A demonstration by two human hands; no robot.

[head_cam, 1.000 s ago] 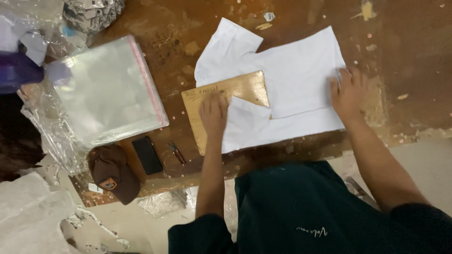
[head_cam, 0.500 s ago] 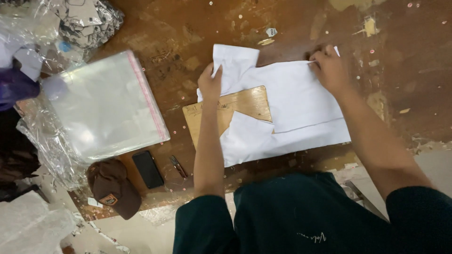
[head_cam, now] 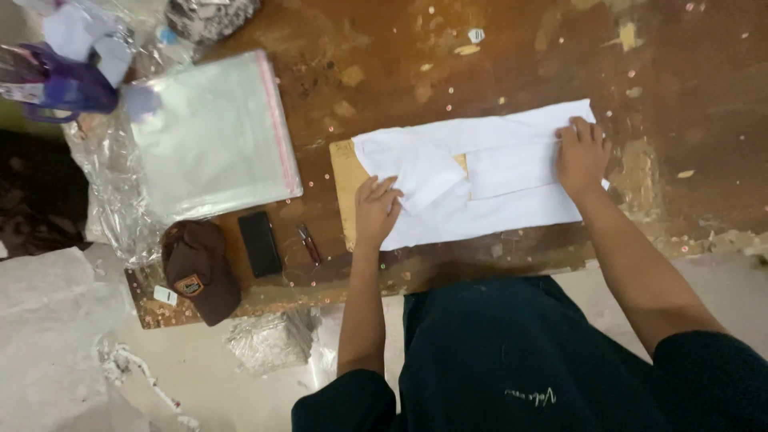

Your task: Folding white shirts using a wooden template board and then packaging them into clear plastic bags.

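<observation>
**Flat hands on a folded white garment**

Worn brown tabletop [head_cam: 496,56] spreads before you. On it lies the white garment [head_cam: 488,192], folded over a board [head_cam: 346,180] — your left hand [head_cam: 376,210] and right hand [head_cam: 582,156] press it, fingers flat, gripping nothing, apparently to hold the fold. Clear bags [head_cam: 212,132] lie left.

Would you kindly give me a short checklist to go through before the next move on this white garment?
1. Left hand flat on the white garment: ok.
2. Right hand pressing the garment's far end: ok.
3. Folding board lies under the garment, its edge showing at the left: ok.
4. Upper edge folded straight: ok; a loose flap near the left hand sits askew: not ok.
5. Clear plastic bag lies flat beside the board, within sight: ok.
6. Whether the bag's mouth is open: cannot tell.
</observation>
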